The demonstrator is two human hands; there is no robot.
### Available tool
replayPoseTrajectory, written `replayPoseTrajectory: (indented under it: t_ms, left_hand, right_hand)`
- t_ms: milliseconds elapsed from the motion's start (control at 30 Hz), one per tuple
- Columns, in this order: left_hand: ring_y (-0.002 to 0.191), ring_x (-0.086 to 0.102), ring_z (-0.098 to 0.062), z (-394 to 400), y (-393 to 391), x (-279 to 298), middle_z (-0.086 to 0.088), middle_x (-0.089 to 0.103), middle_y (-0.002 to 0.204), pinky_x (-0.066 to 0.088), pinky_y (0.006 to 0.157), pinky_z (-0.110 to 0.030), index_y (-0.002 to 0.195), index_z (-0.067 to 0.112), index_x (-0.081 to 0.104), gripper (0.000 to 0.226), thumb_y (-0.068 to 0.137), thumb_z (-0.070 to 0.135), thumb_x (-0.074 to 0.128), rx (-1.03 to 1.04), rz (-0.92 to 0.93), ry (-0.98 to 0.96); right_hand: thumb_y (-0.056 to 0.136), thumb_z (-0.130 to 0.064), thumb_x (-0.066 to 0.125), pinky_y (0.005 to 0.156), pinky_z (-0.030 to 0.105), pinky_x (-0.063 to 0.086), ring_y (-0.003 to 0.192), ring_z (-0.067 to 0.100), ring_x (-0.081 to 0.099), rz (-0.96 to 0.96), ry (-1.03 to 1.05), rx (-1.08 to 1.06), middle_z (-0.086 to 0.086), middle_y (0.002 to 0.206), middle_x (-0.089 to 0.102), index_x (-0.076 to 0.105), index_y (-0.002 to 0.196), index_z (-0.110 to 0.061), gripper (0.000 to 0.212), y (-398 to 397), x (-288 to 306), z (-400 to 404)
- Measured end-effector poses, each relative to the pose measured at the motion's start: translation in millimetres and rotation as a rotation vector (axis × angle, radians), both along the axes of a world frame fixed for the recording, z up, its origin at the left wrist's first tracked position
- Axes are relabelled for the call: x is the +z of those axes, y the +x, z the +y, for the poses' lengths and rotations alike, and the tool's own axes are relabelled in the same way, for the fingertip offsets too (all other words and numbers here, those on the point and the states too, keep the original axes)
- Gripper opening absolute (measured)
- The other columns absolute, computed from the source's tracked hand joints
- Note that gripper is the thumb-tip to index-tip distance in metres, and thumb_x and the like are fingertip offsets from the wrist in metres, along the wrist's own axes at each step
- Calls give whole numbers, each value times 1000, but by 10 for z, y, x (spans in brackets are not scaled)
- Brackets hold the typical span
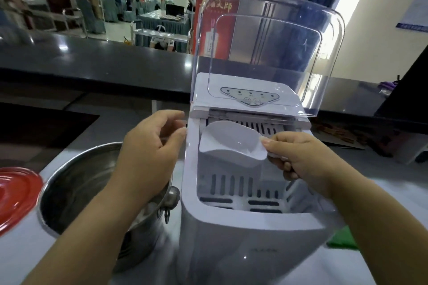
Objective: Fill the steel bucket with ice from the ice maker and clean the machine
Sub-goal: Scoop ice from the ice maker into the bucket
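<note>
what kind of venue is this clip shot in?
Probably a hotel banquet hall's bar or service counter: covered chairs around clothed tables behind the dark counter, plus a red liquor banner.

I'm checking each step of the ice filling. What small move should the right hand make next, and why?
Probably dip the white scoop down into the ice maker basket. The right hand holds it by the handle above the open compartment, it looks empty, and the steel bucket beside the machine holds only a little ice.
</note>
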State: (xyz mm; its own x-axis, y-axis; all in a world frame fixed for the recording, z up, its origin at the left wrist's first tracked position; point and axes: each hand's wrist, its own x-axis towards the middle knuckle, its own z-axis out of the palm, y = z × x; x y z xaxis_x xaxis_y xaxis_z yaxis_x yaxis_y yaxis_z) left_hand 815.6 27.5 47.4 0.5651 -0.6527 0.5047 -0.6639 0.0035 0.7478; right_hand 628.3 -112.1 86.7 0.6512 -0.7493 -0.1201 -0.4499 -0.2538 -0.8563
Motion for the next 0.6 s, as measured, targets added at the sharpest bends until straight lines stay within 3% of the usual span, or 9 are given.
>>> replayPoseTrajectory:
  t_ms: [300, 467, 600]
  left_hand:
    - [85, 59, 10, 395, -75, -165, 23, 63, 87, 44, 66, -6, 98, 35, 61, 15, 86, 26, 64, 202, 70, 2]
    - [79, 62, 5, 606, 44, -204, 18, 67, 83, 44, 64, -7, 93, 31, 66, 13, 85, 21, 67, 279, 104, -12]
    - [84, 56, 12, 756, 195, -208, 19, 64, 86, 41, 66, -11, 93, 31, 64, 11, 87, 23, 63, 325, 62, 10]
  right_hand:
    - [92, -19, 55, 50, 23, 37, 48, 7, 39, -187, 38, 61, 1, 60, 54, 67, 88, -6, 18, 185, 187, 193]
    - [92, -25, 57, 54, 26, 40, 54, 12, 42, -133, -34, 163, -1, 64, 61, 68, 86, -15, 16, 366, 216, 340]
    - [90, -31, 58, 58, 24, 43, 50, 6, 50, -82, -208, 222, -11, 63, 65, 68, 85, -22, 13, 485, 186, 433]
